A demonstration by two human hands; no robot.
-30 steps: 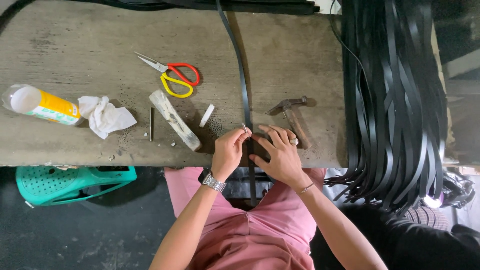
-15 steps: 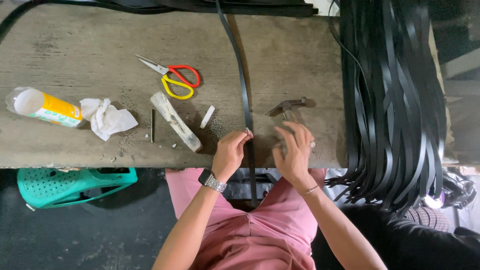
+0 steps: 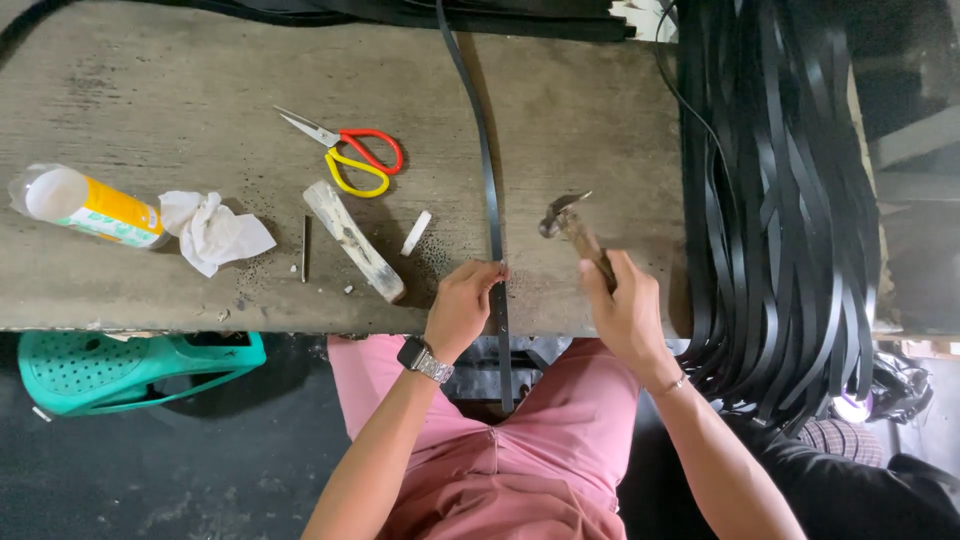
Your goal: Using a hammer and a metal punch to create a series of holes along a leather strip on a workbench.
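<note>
Both forearms reach forward, left hand (image 3: 462,305) with fingers (image 3: 487,272) pinched together, right hand (image 3: 625,310) curled in a fist.

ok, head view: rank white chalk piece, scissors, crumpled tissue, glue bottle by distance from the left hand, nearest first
1. White chalk piece, just up-left of the left hand.
2. Scissors, farther up-left.
3. Crumpled tissue, well to the left.
4. Glue bottle, far left end of the bench.

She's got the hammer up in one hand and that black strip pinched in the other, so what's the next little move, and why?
Probably a short tap down. The right hand holds the hammer raised beside the black strip, and the left hand pins that strip against the workbench, fingertips right at the spot, so a light, careful strike seems called for.
</note>
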